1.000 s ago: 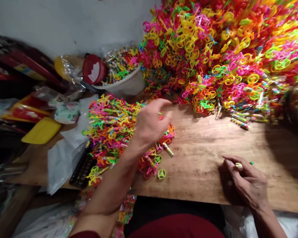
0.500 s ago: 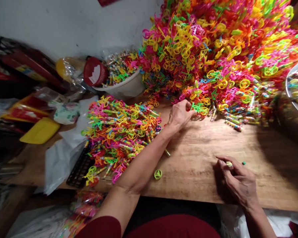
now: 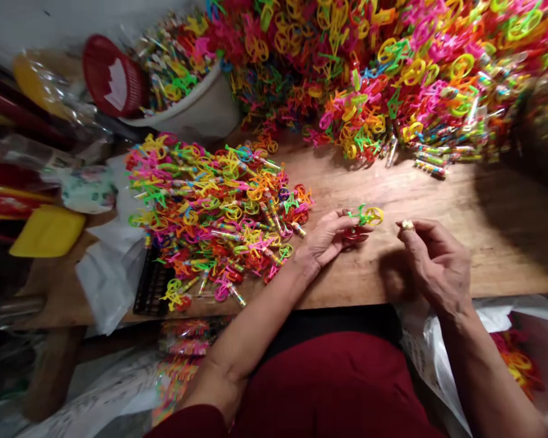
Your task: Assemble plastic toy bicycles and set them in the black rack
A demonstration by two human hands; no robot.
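Note:
My left hand point(image 3: 325, 241) is closed on a small plastic toy bicycle point(image 3: 373, 216) with a green frame, a yellow wheel and some red below, held just above the wooden table. Facing it from the right, my right hand point(image 3: 442, 261) pinches a small pale piece point(image 3: 407, 225) between thumb and forefinger; the rest of that piece is hidden by the fingers. To the left of my left hand lies a heap of toy bicycles joined with candy-filled tubes point(image 3: 228, 213). Loose filled tubes point(image 3: 432, 168) lie farther back on the right.
A huge mound of coloured plastic toy bicycles point(image 3: 296, 73) covers the back of the table point(image 3: 506, 243). At the back left are a white tub point(image 3: 201, 106) of tubes and a red basket point(image 3: 112, 76). A black crate point(image 3: 153, 286) sits under the heap's left side.
My left hand has come back from the mound's edge with the toy bicycle, toward my right hand. My right hand has lifted its pale piece. The view has tilted down.

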